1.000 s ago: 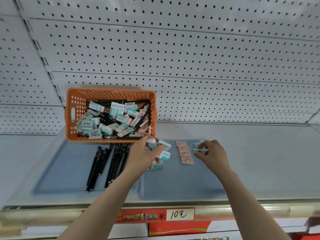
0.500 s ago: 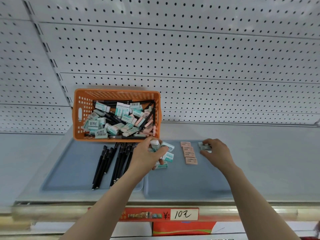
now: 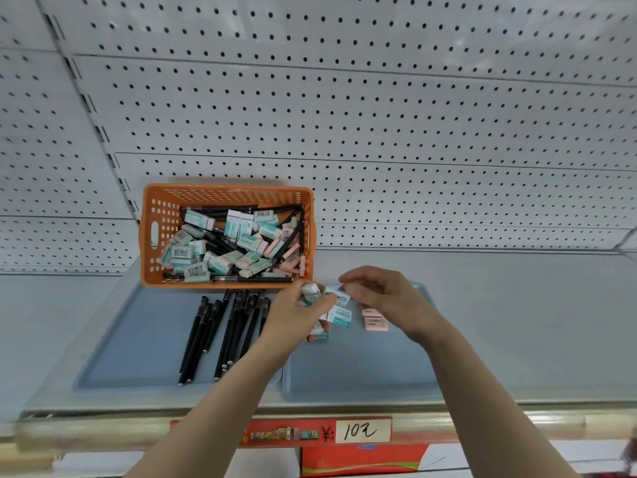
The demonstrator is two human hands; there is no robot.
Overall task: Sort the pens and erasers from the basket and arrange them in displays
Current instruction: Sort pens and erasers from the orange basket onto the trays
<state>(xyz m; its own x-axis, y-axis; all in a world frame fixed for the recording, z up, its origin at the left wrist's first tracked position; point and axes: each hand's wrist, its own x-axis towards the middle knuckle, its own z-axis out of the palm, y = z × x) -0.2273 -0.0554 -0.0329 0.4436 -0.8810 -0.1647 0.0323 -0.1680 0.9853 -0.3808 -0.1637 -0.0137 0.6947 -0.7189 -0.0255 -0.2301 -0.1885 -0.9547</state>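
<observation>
An orange basket at the back of the shelf holds a jumble of teal-sleeved erasers, pink erasers and black pens. Several black pens lie in a row on the left grey tray. On the right grey tray lie pink erasers and a teal eraser. My left hand grips a bunch of teal-sleeved erasers. My right hand has come up to it and pinches one teal eraser at the top of that bunch.
A white pegboard wall rises behind the grey shelf. A red price strip with a handwritten tag runs along the shelf's front edge.
My right hand has left the spot at the tray's back right and moved left to my left hand, where it now pinches a teal eraser. The left hand has stayed put.
</observation>
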